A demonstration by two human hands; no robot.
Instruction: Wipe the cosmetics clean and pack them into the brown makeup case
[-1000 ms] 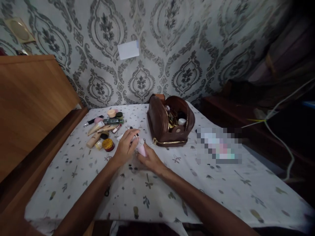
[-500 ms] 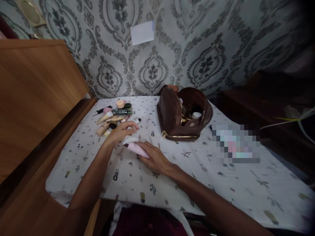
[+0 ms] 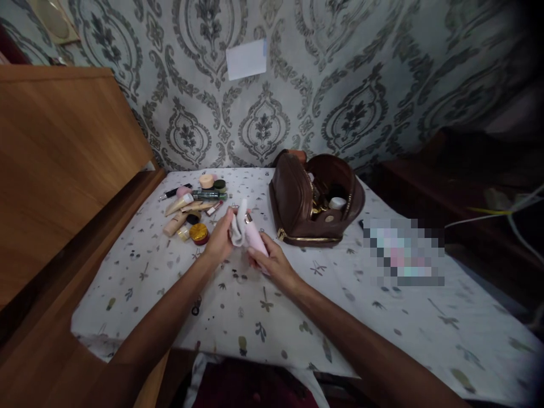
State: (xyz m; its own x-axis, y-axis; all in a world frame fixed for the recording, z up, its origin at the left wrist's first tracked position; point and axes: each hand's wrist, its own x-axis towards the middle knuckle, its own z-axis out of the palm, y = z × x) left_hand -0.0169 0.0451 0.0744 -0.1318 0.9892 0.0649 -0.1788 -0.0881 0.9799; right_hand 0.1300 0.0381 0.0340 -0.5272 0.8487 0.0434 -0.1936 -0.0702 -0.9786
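My right hand (image 3: 274, 262) is closed round a pale pink tube-like bottle (image 3: 255, 238) with a shiny metallic band near its upper end. Close by on the left, my left hand (image 3: 220, 238) grips a crumpled white cloth or wipe (image 3: 238, 229), which sits right beside the bottle's upper end. I cannot tell whether the cloth touches the bottle. To the left of that hand lies a round jar with an amber lid (image 3: 198, 232). A pinkish lipstick-like tube (image 3: 215, 208) rests just behind it.
Several cosmetics lie at the table's back left, among them a peach-lidded jar (image 3: 206, 181), a dark green tube (image 3: 208, 195) and a beige bottle (image 3: 173, 224). An unzipped brown bag (image 3: 293, 198) stands at the back. A blurred-out item (image 3: 403, 252) lies on the right.
The pink bottle has turned from lying low to pointing upward. My left hand has drawn in with the cloth, now plainly gripped, uncovering the amber-lidded jar.
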